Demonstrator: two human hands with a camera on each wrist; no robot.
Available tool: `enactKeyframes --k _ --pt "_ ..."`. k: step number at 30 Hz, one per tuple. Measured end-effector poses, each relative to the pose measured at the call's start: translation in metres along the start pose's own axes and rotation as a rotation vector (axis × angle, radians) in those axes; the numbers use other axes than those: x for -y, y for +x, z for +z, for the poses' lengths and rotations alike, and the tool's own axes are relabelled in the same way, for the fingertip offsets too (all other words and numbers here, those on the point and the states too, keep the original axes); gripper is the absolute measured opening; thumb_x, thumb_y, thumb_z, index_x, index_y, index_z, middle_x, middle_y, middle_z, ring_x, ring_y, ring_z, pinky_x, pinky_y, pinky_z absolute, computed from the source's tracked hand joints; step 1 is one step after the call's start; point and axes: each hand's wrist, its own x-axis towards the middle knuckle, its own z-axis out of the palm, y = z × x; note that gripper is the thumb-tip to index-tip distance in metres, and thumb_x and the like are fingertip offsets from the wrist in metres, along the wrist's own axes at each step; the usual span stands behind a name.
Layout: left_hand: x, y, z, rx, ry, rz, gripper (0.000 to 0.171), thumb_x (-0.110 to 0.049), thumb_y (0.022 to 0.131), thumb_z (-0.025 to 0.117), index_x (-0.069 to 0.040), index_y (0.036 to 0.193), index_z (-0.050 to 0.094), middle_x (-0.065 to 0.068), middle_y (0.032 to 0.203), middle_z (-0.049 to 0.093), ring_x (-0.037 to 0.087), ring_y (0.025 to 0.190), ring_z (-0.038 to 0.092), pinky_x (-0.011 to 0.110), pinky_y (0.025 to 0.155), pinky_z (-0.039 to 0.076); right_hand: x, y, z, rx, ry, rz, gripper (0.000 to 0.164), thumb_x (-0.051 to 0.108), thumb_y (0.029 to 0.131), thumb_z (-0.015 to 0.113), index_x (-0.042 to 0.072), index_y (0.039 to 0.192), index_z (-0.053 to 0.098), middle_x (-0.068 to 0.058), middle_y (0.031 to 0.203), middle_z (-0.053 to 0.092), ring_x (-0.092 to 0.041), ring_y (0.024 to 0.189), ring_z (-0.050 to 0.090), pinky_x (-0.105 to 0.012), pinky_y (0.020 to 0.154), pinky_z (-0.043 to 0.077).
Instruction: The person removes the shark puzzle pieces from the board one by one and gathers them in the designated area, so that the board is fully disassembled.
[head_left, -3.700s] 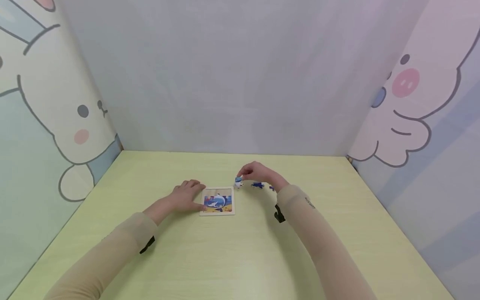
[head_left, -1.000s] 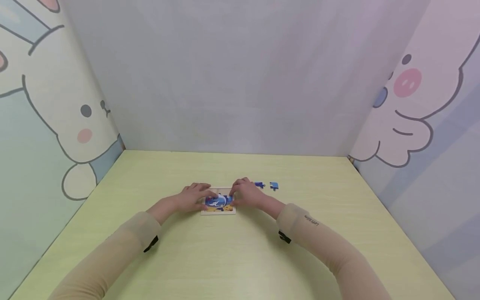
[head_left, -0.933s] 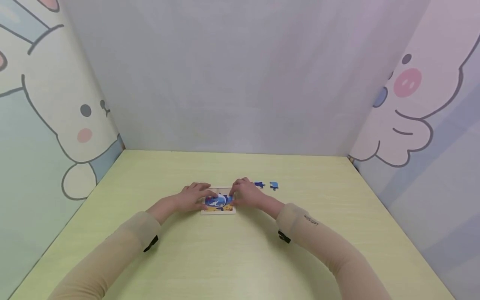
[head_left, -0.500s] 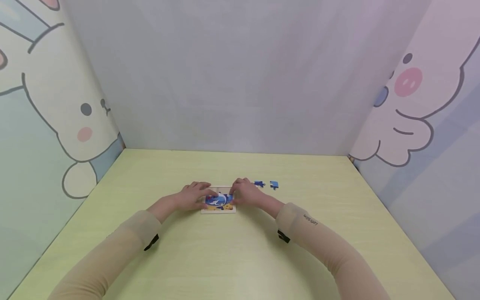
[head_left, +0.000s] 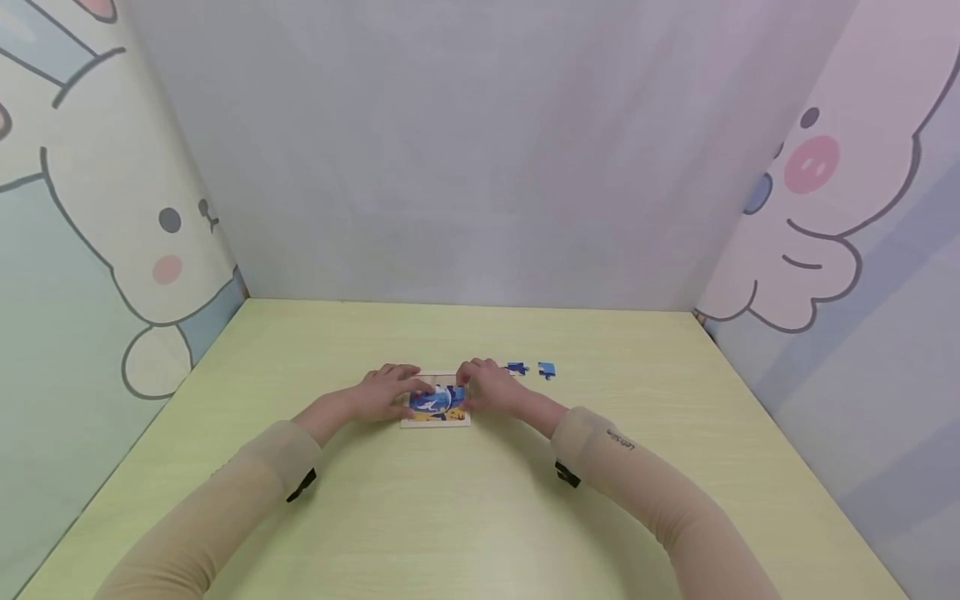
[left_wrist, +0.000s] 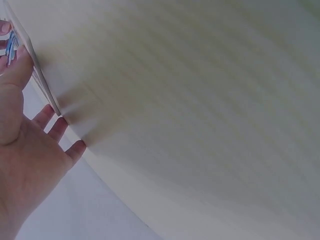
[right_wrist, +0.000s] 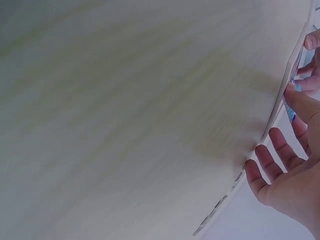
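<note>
A small square jigsaw puzzle showing a dolphin, blue water and yellow sand lies in a pale wooden frame. My left hand rests at the frame's left side, fingers spread, with thumb and index reaching over the puzzle. In the left wrist view the thumb lies at the frame's edge. At the frame's right side, my right hand pinches a blue puzzle piece between thumb and index finger. The piece is mostly hidden behind the fingers in the head view.
Two loose blue puzzle pieces, one dark and one lighter, lie on the pale yellow-green table beyond the right hand. A grey curtain stands at the back, with cartoon-printed panels on both sides.
The right hand has come from the loose pieces with a blue-and-white piece to the frame's right side. Over the last second it barely shifts there. The left hand moved slightly inward over the puzzle.
</note>
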Motion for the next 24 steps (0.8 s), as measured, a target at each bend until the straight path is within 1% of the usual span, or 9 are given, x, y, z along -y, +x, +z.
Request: enactKeyframes --k 2,4,7,9,11,15,19,24 --pt "0.000 0.000 0.000 -0.001 -0.001 0.001 0.048 -0.035 0.093 0.058 -0.027 0.139 0.045 0.019 0.151 0.028 0.045 0.134 0.026 0.067 0.100 0.026 -0.001 0.000 -0.001 -0.007 0.010 -0.011 0.029 0.026 0.081 0.075 0.020 0.104 0.058 0.004 0.106 0.060 -0.018 0.102 0.052 -0.038 0.092 0.044" --pt "-0.001 0.000 -0.001 -0.004 0.005 0.006 0.048 -0.035 0.093 0.058 -0.027 0.139 0.046 0.019 0.150 0.028 0.046 0.134 0.027 0.067 0.100 0.027 -0.002 0.000 -0.002 -0.019 0.037 -0.022 0.022 0.023 0.083 0.073 0.021 0.101 0.060 0.006 0.103 0.062 -0.015 0.100 0.054 -0.035 0.092 0.044" --pt "-0.001 0.000 -0.002 -0.001 0.003 0.008 0.047 -0.035 0.093 0.058 -0.027 0.138 0.047 0.020 0.150 0.028 0.046 0.133 0.027 0.066 0.100 0.027 -0.003 0.000 -0.004 -0.031 0.116 -0.028 0.010 0.017 0.087 0.068 0.020 0.095 0.063 0.008 0.096 0.065 -0.011 0.094 0.057 -0.031 0.089 0.047" --pt "-0.002 0.000 -0.002 -0.001 0.000 0.009 0.047 -0.034 0.093 0.058 -0.026 0.138 0.047 0.020 0.150 0.028 0.046 0.133 0.027 0.066 0.100 0.027 -0.003 0.000 -0.006 -0.029 0.166 -0.023 0.007 0.014 0.089 0.066 0.020 0.092 0.064 0.008 0.092 0.066 -0.010 0.090 0.059 -0.029 0.086 0.049" --pt "-0.001 -0.001 -0.002 0.001 -0.005 0.005 0.047 -0.034 0.094 0.058 -0.026 0.138 0.047 0.019 0.150 0.028 0.045 0.134 0.026 0.066 0.100 0.026 -0.002 -0.001 -0.008 -0.026 0.197 -0.019 0.006 0.013 0.089 0.065 0.019 0.091 0.064 0.008 0.089 0.066 -0.009 0.085 0.059 -0.026 0.082 0.050" --pt "0.000 -0.001 -0.001 -0.003 -0.002 0.007 0.047 -0.033 0.094 0.057 -0.026 0.139 0.046 0.020 0.150 0.028 0.045 0.134 0.026 0.066 0.100 0.026 -0.002 -0.001 -0.011 -0.032 0.208 -0.020 0.006 0.014 0.089 0.066 0.019 0.091 0.065 0.009 0.087 0.065 -0.007 0.082 0.058 -0.024 0.078 0.049" --pt "0.000 -0.001 -0.001 0.002 -0.007 0.008 0.047 -0.033 0.094 0.057 -0.026 0.139 0.046 0.019 0.151 0.028 0.045 0.134 0.026 0.066 0.100 0.026 -0.003 -0.004 -0.016 -0.033 0.199 -0.047 0.006 0.014 0.087 0.068 0.019 0.091 0.066 0.009 0.086 0.066 -0.005 0.083 0.060 -0.026 0.079 0.050" --pt "0.001 -0.001 0.000 0.002 -0.003 0.009 0.046 -0.033 0.094 0.057 -0.026 0.139 0.046 0.019 0.151 0.028 0.045 0.134 0.026 0.066 0.101 0.026 -0.004 -0.010 -0.029 0.003 0.214 -0.089 0.007 0.016 0.088 0.068 0.018 0.095 0.067 0.010 0.086 0.066 -0.005 0.082 0.059 -0.027 0.079 0.050"
